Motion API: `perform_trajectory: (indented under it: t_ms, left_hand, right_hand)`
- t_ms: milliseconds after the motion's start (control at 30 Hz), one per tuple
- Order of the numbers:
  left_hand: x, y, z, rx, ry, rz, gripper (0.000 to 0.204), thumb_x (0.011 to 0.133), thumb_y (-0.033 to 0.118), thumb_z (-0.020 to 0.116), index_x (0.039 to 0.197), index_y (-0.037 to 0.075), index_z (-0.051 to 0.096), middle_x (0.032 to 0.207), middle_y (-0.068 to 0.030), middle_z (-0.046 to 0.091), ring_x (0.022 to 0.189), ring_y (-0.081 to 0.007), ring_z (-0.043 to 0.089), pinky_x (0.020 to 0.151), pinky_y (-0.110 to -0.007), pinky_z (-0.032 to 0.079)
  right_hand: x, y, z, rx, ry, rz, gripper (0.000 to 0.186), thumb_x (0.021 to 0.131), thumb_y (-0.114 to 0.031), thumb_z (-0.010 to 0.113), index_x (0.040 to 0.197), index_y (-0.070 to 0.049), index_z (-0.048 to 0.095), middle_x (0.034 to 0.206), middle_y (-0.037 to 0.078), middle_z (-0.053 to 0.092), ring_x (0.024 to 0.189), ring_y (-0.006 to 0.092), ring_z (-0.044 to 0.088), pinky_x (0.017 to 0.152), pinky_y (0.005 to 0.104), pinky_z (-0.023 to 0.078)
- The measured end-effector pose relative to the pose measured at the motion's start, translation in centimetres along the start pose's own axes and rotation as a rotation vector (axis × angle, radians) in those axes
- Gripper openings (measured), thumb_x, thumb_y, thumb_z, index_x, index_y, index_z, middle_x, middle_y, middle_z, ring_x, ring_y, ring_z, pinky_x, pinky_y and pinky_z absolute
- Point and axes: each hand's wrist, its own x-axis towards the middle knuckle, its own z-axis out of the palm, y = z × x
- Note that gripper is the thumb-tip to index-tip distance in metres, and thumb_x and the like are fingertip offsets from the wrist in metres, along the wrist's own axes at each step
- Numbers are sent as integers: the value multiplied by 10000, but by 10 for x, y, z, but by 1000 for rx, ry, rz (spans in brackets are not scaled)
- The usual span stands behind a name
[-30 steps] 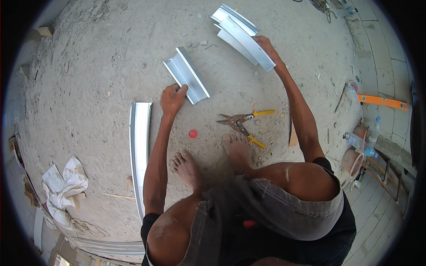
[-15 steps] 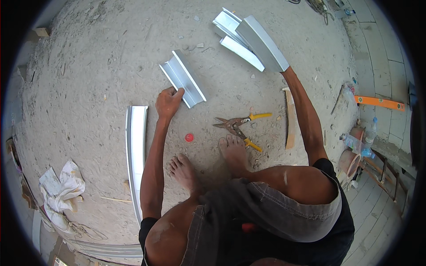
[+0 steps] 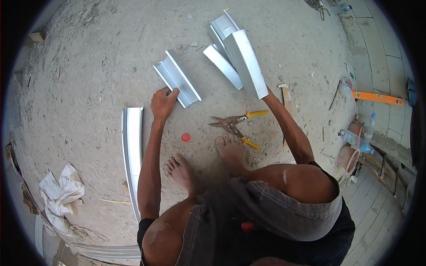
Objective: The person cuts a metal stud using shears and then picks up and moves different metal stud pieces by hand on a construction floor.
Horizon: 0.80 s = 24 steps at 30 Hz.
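My left hand (image 3: 164, 104) is closed on the near end of a short grey metal channel (image 3: 177, 77), thumb over its edge. This piece lies slanted on the dusty ground. To its right, my right hand (image 3: 270, 97) is mostly hidden behind the near end of another metal channel (image 3: 246, 64), which it grips and tilts up. Two more short pieces lie against that one: a flanged channel (image 3: 225, 26) at the far end and a narrow bright channel (image 3: 223, 66) on its left. Yellow-handled tin snips (image 3: 228, 123) rest spread on the ground in front of my right foot.
A long curved metal channel (image 3: 132, 142) lies beside my left forearm. Near my feet is a red cap (image 3: 185, 138). A wood strip (image 3: 285, 99) lies by my right arm. Further right are an orange spirit level (image 3: 379, 98) and plastic bottles (image 3: 368, 133); a white sack (image 3: 70, 186) is left.
My right hand has come nearer and to the left, bringing its metal channel and the pieces against it toward the left one. My left hand keeps its hold with little movement.
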Motion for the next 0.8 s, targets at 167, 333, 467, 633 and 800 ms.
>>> perform_trajectory:
  t_ms: [167,333,467,633,800]
  left_hand:
    - [-1,4,0,12,18,15,400,766,394,614,685,3,640,604,-138,608,564,-253,592,581,-400,445]
    - [1,4,3,-14,16,13,407,768,395,615,690,-3,642,600,-144,604,556,-254,592,575,-397,444]
    - [-2,-2,-5,9,18,16,406,769,396,615,703,-3,649,605,-148,608,564,-256,600,578,-398,447]
    - [-2,2,2,17,1,8,404,772,400,612,731,2,666,630,-153,626,586,-275,617,593,-406,457]
    - [-2,6,0,29,12,33,403,775,400,611,749,3,671,649,-156,637,599,-283,624,601,-409,461]
  right_hand:
    - [-13,-4,9,-13,-9,14,240,863,-233,629,904,2,655,708,71,613,651,130,546,596,299,452]
    - [-1,-1,-28,-118,97,-31,231,855,-227,649,869,2,667,661,59,620,603,109,547,557,290,454]
    - [40,-4,-54,-144,196,97,211,847,-191,653,802,14,641,612,67,615,566,116,569,542,295,469]
    - [85,44,-99,-282,131,-101,234,877,-191,606,759,10,625,664,78,627,603,149,618,568,311,513]
    - [102,66,-130,115,155,28,270,901,-211,570,746,5,618,752,96,637,643,161,636,582,314,533]
